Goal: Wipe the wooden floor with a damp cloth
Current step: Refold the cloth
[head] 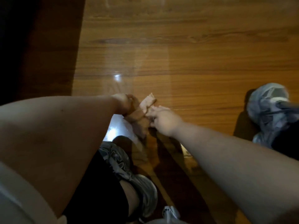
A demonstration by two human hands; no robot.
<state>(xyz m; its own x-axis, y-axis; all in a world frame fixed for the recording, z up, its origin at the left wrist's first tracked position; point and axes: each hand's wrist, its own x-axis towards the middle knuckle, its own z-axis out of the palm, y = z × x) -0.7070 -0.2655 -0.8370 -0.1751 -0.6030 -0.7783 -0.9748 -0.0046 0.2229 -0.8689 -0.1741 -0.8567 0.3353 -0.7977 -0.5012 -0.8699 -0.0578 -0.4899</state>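
From the head view, I hold the crumpled pinkish-brown cloth (140, 122) between both hands, lifted above the glossy orange-brown wooden plank floor (178, 54). My left hand (123, 101) curls its fingers round the cloth's upper end, at about ten o'clock from the bundle's middle. My right hand (163, 121) pinches it from three o'clock, fingers bent into the folds. A paler corner of the cloth sticks up toward twelve o'clock between the two grips, and a darker tail hangs toward six o'clock. My grey mesh left sneaker (132, 168) sits below the cloth at six o'clock. My grey right sneaker (267, 107) is well apart at three o'clock. A shiny streaked patch (116, 76) lies on the floor at eleven o'clock from the cloth.
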